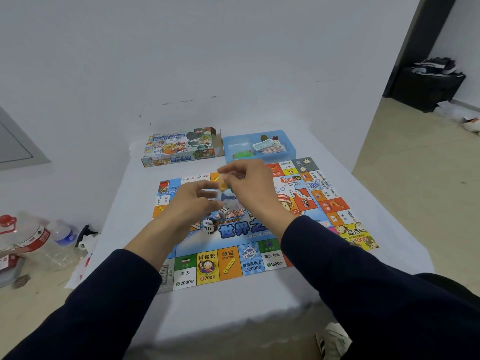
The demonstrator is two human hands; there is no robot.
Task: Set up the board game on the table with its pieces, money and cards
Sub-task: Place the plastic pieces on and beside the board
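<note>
Head view, looking down at a table (259, 302) under a pale cloth. A colourful game board (233, 263) lies open and flat in the middle. Both hands hover above its centre, close together. The right hand (249, 185) pinches a small yellow piece (223, 186) at its fingertips, the piece pointing down and left toward the other hand. The left hand (192, 203) curls its fingers round what looks like a small clear bag (226, 200); the blur makes this uncertain. A white die (223, 211) rests on the board just below the two hands, nearer the left hand.

Beyond the board, well apart from the hands, sits a blue tray (291, 149) holding paper money (270, 146) and small pieces. The tray lies straight ahead and slightly right, so the right hand seems nearer for the next reach. The empty box (181, 149) lies left of the tray, its long side running across the table.
</note>
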